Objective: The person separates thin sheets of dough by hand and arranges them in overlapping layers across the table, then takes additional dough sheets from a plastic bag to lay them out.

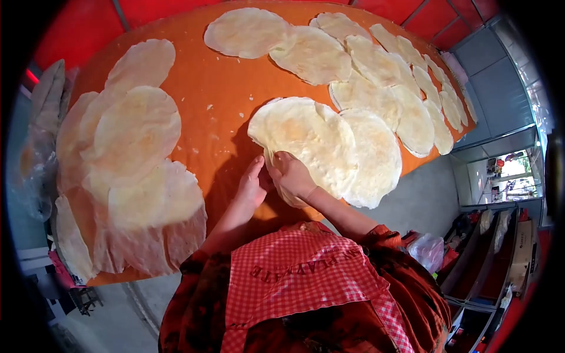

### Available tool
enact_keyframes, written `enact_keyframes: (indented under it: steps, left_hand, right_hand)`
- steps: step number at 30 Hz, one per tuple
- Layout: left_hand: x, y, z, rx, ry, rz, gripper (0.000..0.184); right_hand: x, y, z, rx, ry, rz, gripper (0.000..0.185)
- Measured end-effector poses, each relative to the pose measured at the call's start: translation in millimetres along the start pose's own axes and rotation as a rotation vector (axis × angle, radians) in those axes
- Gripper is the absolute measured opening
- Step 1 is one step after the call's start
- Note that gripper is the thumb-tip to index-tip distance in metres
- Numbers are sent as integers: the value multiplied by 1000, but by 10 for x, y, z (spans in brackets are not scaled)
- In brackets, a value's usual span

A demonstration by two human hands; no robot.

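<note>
A thick stack of thin round flatbreads [312, 138], pale with faint brown patches, lies on the orange cloth in front of me. My right hand [292, 175] pinches its near left edge, with the thumb on top. Close beside it, my left hand [254, 183] has its fingertips at the same edge, where a thin flap hangs down between the hands. Some left fingers are hidden behind the right hand. Another round flatbread [372, 156] lies partly under the stack's right side.
Single flatbreads overlap in rows at the back right [376, 62]. More thin sheets [135, 135] cover the table's left side, some draping over its near edge. Small crumbs dot the orange cloth [203, 76]. Shelves [482, 259] stand at the right, past the table's edge.
</note>
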State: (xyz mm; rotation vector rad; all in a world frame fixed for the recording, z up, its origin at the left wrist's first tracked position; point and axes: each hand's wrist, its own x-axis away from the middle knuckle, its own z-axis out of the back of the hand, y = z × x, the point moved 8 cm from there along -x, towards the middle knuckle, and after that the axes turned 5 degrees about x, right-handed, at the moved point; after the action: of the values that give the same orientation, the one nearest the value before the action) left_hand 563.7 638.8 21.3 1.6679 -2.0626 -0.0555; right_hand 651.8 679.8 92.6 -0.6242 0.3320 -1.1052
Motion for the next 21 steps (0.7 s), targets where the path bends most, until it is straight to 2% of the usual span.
enact_keyframes:
  steps: [4,10,13,14,15,16,17,18,19,20,21]
  left_hand:
    - [-62,3,-16,-83,-10,8,28]
    - [-68,-23,27,-237,105,-64,28]
    - [-117,-132,105,-235,136,-74,26]
    - [-156,-125,168,-227,147,-90,25]
    - [-242,-93,238,-346,167,-198,19]
    - [-262,9,180,-441,163,-222,17]
    - [-258,121,141,-531,165,-239,15]
    - [-268,287,85,-611,172,-292,15]
    - [-280,464,-12,-689,172,-331,15]
    - [-187,736,-219,-619,183,-445,15]
    - [-158,994,-252,-667,186,-465,16]
  right_hand:
    - [-32,304,-29,-236,-36,-122,31]
    - [38,143,124,-94,161,72,21]
    - [-5,279,128,-55,134,16,19]
    - [-41,425,140,-99,151,-10,17]
    - [-104,563,167,-152,160,-20,15]
    - [-120,494,374,-289,169,-93,14]
    - [-201,831,406,-413,219,-109,10]
    - [-223,818,672,-442,293,-91,6]
    - [-245,1037,830,-609,339,-159,7]
    - [-193,876,1108,-756,293,-235,9]
    - [-184,883,1293,-871,275,-224,10]
